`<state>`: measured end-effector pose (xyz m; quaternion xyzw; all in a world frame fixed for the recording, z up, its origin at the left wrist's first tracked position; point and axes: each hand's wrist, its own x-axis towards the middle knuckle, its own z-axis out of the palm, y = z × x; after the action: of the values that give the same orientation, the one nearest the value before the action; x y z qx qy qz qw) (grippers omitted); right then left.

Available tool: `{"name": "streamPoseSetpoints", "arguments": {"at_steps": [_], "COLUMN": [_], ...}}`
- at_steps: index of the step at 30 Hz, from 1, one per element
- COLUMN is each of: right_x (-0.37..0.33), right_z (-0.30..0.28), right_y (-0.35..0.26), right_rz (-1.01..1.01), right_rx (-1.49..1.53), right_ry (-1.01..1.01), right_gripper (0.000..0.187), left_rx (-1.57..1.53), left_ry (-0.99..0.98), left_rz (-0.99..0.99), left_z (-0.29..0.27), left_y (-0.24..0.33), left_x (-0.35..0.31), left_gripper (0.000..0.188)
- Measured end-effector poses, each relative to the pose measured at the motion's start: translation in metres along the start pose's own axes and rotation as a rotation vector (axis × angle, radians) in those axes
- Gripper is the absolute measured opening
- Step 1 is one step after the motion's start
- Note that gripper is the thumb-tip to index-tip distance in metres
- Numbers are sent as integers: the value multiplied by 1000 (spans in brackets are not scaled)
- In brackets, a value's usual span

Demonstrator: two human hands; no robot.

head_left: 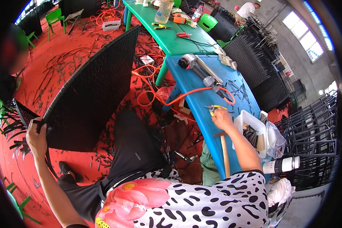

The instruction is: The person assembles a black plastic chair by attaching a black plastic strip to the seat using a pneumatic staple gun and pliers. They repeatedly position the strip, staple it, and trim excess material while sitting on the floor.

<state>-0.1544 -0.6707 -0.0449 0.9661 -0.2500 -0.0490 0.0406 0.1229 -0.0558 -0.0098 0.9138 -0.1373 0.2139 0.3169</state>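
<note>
At the left, my left hand (37, 140) is closed on the near corner of a large black woven panel (89, 87), thumb on its face. Loose black strips (19, 129) stick out beside that hand. The panel stands tilted in front of my legs. Over the blue table (201, 125), my right hand (222, 119) grips a pair of yellow-handled pliers (215, 108), their jaws pointing left. A wooden-handled hammer (225, 154) lies under my right forearm. Close by stands a white bin (250, 121) with dark pieces inside.
A grey air tool (201, 72) with an orange hose (186, 97) lies on the blue table. The green table (174, 32) beyond holds more pliers and a jug. A white thermos (281, 165) is at the right. Black scraps litter the red floor (76, 49); another person (247, 10) bends far off.
</note>
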Motion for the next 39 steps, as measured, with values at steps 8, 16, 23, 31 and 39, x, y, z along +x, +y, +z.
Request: {"name": "streamPoseSetpoints", "arguments": {"at_steps": [8, 16, 23, 31, 39], "right_x": [21, 18, 47, 86, 99], "right_z": [-5, -3, -81, -124, -127], "right_y": [16, 24, -202, -425, -455], "right_rz": [-58, -176, -812, -1428, -1554], "right_rx": [12, 144, 511, 298, 267], "right_ry": [27, -9, 378, 772, 870], "right_gripper": [92, 75, 59, 64, 65], "left_rx": [-22, -54, -173, -174, -147], "left_ry": [-15, 30, 32, 53, 81], "left_rz": [-15, 74, 119, 175, 217], "left_z": [-4, -2, -12, -11, -7], "left_y": [14, 8, 5, 6, 4], "left_x": [1, -1, -3, -4, -3], "left_gripper": [19, 29, 15, 18, 17]}}
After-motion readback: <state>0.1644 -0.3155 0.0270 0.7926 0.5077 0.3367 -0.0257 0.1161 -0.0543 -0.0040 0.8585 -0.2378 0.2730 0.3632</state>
